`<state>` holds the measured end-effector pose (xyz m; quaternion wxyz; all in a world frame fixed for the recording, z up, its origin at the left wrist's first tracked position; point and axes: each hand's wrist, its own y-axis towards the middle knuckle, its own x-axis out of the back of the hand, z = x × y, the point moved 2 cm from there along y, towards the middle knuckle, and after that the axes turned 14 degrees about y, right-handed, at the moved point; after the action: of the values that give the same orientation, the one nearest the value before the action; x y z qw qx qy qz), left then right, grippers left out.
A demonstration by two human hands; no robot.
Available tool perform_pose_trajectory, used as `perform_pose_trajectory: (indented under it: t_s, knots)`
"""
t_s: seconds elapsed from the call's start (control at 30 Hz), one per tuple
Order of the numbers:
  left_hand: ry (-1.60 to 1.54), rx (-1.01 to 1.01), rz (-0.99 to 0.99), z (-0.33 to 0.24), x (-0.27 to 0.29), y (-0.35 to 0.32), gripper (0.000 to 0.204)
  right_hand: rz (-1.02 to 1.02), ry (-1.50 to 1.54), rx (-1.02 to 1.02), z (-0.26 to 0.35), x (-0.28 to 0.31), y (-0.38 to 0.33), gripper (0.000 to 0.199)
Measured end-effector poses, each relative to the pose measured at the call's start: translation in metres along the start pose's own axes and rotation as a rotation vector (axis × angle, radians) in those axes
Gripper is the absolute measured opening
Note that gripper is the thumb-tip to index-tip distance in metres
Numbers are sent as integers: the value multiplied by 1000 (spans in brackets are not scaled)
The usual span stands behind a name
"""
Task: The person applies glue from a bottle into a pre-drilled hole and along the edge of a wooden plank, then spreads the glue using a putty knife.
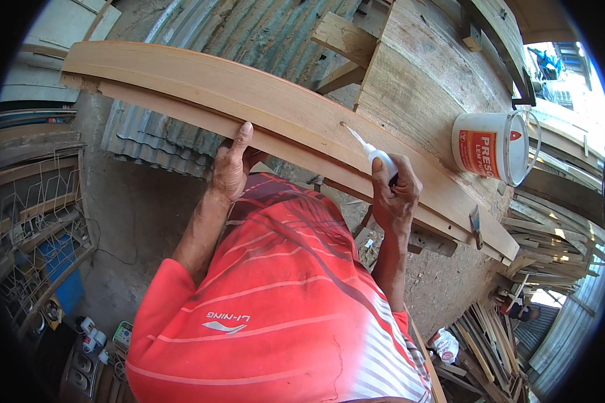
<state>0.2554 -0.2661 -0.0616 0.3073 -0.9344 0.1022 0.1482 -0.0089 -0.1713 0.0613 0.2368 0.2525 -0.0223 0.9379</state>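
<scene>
A long, pale brown wooden plank (202, 79) with a stepped near edge lies slantwise in front of me. My left hand (230, 168) grips its near edge, the thumb on top and the fingers hidden underneath. In my right hand (398, 191) is a small white squeeze bottle (382, 160) with a thin pointed nozzle, held between thumb and curled fingers. The nozzle tip is at a small dark spot in the plank's face; I cannot tell whether it touches. A putty knife (476, 227) lies on the plank's right end.
A white bucket with a red label (476, 144) stands beyond the plank at right, by a wide wooden board (423, 80). Corrugated metal sheets (249, 33) lie behind. Scrap wood (491, 342) is piled at lower right, and a wire rack (37, 201) stands at left.
</scene>
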Motion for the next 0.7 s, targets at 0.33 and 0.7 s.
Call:
perform_pose_trajectory:
  t_s: [0.33, 0.7]
  knots:
    - [5, -3, -7, -1, -1, 0, 52, 1, -5, -6, 2, 2, -1, 18]
    - [-1, -20, 2, -3, -2, -1, 51, -2, -17, 20, 1, 2, 0, 18]
